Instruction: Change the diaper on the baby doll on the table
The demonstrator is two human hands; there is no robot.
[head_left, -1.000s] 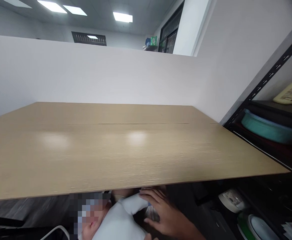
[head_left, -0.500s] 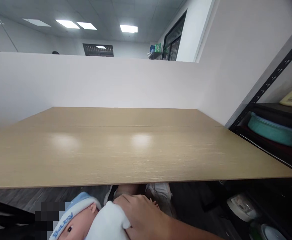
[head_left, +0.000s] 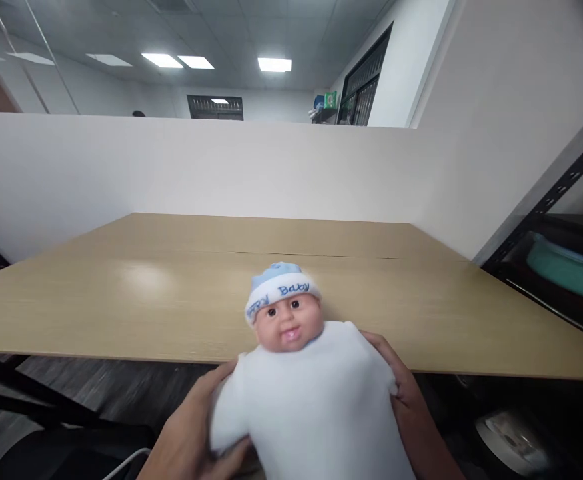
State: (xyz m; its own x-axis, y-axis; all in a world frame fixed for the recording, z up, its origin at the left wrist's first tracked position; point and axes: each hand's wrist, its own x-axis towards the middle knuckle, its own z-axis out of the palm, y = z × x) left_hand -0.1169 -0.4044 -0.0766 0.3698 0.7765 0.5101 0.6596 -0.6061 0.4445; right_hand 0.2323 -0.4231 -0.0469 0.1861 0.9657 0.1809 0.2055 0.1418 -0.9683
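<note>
A baby doll (head_left: 311,400) in a white top and a blue-and-white cap lies face up at the front edge of the wooden table (head_left: 171,307). Its head and shoulders are over the tabletop, while the lower body runs out of the bottom of the view. On the doll's left-hand side in the picture, my left hand (head_left: 196,427) is closed around the sleeve and side. My right hand (head_left: 396,367) grips the opposite sleeve, its fingers partly hidden behind the white cloth.
A white partition (head_left: 271,167) stands behind the table. At right, a black shelf rack (head_left: 556,200) holds a teal basin (head_left: 571,267). A round whitish container (head_left: 511,443) sits low at right. Below left are a black chair (head_left: 71,453) and a white cable (head_left: 126,462).
The doll has risen from below the table edge and moved right, its head now over the tabletop. My left hand has come into view on it. The camera has turned slightly left.
</note>
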